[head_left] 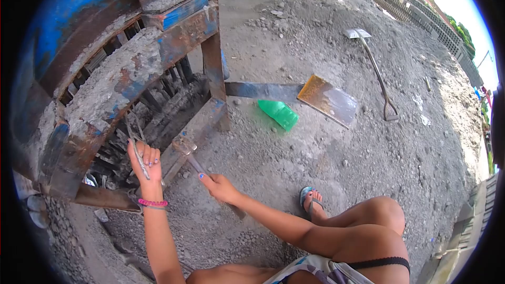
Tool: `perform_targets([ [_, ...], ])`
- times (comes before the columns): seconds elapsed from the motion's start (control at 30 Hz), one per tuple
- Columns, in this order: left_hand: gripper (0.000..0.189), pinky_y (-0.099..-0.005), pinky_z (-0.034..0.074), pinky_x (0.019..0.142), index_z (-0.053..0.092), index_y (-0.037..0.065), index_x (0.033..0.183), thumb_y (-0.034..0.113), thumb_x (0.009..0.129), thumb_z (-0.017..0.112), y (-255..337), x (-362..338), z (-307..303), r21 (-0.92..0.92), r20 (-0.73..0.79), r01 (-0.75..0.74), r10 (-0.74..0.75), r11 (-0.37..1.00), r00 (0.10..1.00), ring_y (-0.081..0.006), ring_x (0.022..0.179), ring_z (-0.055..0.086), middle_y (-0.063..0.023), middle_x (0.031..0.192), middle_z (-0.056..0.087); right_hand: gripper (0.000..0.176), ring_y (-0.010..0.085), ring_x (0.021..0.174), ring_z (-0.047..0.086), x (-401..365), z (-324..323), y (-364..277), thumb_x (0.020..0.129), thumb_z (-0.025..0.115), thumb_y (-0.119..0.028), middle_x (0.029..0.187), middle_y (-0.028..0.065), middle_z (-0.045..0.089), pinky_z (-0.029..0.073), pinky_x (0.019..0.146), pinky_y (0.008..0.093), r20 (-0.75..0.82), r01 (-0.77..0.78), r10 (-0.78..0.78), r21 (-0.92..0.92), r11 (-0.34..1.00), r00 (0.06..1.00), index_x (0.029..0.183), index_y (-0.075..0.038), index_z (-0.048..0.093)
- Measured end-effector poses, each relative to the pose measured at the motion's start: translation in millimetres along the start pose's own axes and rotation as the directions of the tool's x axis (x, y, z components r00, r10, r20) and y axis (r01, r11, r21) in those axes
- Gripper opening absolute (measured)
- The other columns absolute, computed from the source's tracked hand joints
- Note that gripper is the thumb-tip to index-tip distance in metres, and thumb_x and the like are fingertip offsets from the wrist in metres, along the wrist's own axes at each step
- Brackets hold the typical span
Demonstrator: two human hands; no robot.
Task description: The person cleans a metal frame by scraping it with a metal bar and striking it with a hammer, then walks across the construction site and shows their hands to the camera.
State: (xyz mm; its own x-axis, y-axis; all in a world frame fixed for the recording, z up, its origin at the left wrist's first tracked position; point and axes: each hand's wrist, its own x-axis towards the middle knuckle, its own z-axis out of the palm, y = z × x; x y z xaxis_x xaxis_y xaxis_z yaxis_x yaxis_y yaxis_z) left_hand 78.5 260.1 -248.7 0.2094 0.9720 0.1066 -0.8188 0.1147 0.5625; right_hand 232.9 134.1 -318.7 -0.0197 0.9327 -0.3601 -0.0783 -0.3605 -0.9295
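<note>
My left hand is closed around a thin, bent metal rod crusted in grey. The rod's upper end reaches into the underside of a rusty blue metal machine caked with dried cement. In my right hand is a hammer, gripped partway along its handle. The hammer's head overlaps the machine's lower frame bar in this view. Dark metal bars hang inside the machine behind my left hand.
A green plastic bottle piece lies on the gravelly ground right of the machine. Beyond it a rusty metal plate sits at the end of a blue bar. A shovel rests on the grey sand slope. My sandalled foot is at centre right.
</note>
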Motion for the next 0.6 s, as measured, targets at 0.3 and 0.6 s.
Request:
perform_targets([
  [0.3,0.042,-0.0212,0.021,0.037,0.032,0.014,0.054,0.038,0.088,0.038,-1,1,1,0.007,0.013,0.011,-0.011,1.000,1.000,-0.0074,0.032,0.019,0.0040,0.038,0.023,0.058,0.0106,0.036,0.040,17,-19,14,0.079,0.039,-0.057,0.050,0.0012,0.042,0.033,0.031,0.0262,0.020,0.009,-0.009,-0.007,1.000,1.000,0.074,0.000,0.049],
  [0.6,0.041,-0.0211,0.022,0.037,0.033,0.014,0.054,0.037,0.088,0.038,2,-2,2,-0.007,0.017,0.028,-0.028,1.000,0.999,-0.0072,0.032,0.020,0.0044,0.038,0.025,0.060,0.0092,0.036,0.039,15,-28,6,0.079,0.039,-0.056,0.052,0.0012,0.041,0.032,0.028,0.0249,0.037,-0.043,0.042,0.027,0.999,0.998,0.084,0.003,0.050],
])
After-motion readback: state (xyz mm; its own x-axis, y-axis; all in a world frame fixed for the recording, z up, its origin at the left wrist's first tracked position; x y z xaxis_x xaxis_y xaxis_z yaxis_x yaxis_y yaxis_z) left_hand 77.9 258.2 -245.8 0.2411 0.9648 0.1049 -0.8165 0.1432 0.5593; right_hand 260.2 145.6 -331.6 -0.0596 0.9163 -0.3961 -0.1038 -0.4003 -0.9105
